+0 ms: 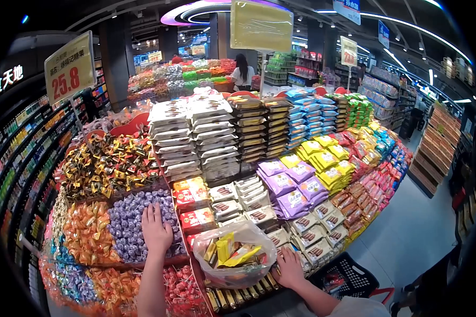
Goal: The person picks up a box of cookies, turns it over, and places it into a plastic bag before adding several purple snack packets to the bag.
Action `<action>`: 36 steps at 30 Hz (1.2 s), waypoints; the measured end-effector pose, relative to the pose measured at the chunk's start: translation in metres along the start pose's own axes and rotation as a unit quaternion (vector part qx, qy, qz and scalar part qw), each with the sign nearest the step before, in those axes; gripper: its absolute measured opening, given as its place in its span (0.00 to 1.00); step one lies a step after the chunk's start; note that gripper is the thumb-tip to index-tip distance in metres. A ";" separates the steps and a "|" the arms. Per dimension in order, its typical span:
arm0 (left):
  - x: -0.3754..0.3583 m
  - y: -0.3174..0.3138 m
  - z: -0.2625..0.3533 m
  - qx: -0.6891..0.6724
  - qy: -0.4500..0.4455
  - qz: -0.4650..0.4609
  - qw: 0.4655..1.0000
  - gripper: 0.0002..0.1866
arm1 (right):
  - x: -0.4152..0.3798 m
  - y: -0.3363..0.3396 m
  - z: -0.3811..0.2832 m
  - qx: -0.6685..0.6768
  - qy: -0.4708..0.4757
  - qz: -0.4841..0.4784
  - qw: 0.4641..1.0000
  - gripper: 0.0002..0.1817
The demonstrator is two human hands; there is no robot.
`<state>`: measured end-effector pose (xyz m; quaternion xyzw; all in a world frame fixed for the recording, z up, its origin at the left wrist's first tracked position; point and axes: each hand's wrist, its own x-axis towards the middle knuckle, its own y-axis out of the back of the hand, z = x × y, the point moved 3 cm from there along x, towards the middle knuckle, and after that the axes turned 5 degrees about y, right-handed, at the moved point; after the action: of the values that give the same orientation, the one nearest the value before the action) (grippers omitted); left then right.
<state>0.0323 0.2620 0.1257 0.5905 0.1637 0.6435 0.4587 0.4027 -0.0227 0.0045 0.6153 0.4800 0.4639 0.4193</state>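
Note:
My left hand [157, 232] lies over the purple wrapped candies [135, 219], palm down with its fingers stretched out. To the right, my right hand [290, 268] rests with fingers apart on the packets beside a clear plastic bag [206, 269]. Inside that open-topped bag are yellow snack packets [225, 249] and several darker ones. White packets with brown pictures [318, 249] lie just beyond my right fingertips. Below the bag runs a row of narrow gold-and-dark packets [232, 298]. Neither hand visibly holds anything.
Orange candies [90, 232] fill the compartment left of the purple ones. Tall stacks of white packs [174, 137] rise behind, with purple packs [293, 193] to their right. A black shopping basket [349, 277] stands at lower right. Price signs on poles rise over the display.

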 end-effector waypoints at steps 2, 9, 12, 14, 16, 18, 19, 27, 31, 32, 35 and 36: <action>0.000 0.000 0.000 0.002 0.003 0.004 1.000 0.36 | 0.001 -0.002 0.000 0.012 0.011 0.001 1.000 0.40; 0.002 0.001 0.002 0.015 0.011 -0.016 1.000 0.38 | 0.003 0.002 0.002 0.040 0.005 -0.007 0.999 0.42; 0.003 0.000 0.003 0.030 0.015 -0.024 0.999 0.38 | 0.004 0.002 0.004 -0.004 0.025 -0.028 0.999 0.45; 0.004 0.001 0.003 0.031 0.017 -0.021 0.999 0.38 | 0.003 -0.001 0.002 -0.010 0.025 -0.034 0.999 0.48; 0.004 0.002 0.004 0.018 0.015 -0.023 0.999 0.38 | 0.004 0.000 0.003 -0.007 0.013 -0.050 0.999 0.48; 0.003 0.001 0.004 0.017 0.024 -0.022 0.999 0.37 | 0.005 0.003 0.002 0.002 0.012 -0.047 0.999 0.50; 0.003 0.001 0.004 0.015 0.022 -0.022 0.999 0.37 | 0.006 0.005 0.002 0.009 0.010 -0.057 0.998 0.50; 0.005 0.004 0.007 0.020 0.012 -0.015 1.000 0.38 | 0.009 0.022 -0.017 0.018 -0.006 -0.029 0.999 0.33; 0.002 -0.001 0.005 0.017 0.016 -0.017 1.000 0.38 | 0.007 0.023 -0.017 -0.046 0.009 -0.018 0.999 0.30; 0.003 -0.002 0.005 0.017 0.015 -0.011 1.000 0.38 | 0.007 0.012 -0.006 -0.035 0.020 -0.043 0.998 0.39; 0.002 0.001 0.005 0.015 0.012 -0.004 1.000 0.37 | 0.005 0.003 -0.001 -0.019 0.030 -0.066 0.997 0.49; 0.002 0.002 0.006 0.011 0.010 0.002 1.000 0.37 | 0.006 0.003 -0.001 -0.018 0.030 -0.059 0.998 0.48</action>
<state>0.0374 0.2603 0.1295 0.5894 0.1743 0.6485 0.4490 0.4032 -0.0174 0.0086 0.5641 0.5198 0.4648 0.4423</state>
